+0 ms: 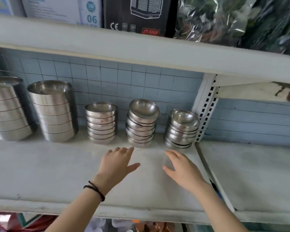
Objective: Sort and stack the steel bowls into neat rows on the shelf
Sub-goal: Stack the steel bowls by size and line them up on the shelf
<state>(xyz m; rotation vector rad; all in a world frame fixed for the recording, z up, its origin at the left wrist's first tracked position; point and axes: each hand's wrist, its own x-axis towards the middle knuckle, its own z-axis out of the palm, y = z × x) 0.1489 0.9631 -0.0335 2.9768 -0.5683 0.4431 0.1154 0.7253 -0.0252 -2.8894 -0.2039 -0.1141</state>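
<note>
Five bowl stacks (140, 124) lined the shelf (57, 164); my left hand (117, 163) and right hand (182, 168) hovered before them, fingers spread, holding nothing.

The single head-worn camera is looking forward and slightly down into the white shelf (57, 164) from close in front, standing near enough that both forearms are reaching in from the bottom edge. It is facing the tiled back wall (124, 77) squarely, its wide angle bending the upper shelf board (141, 52) overhead.
</note>
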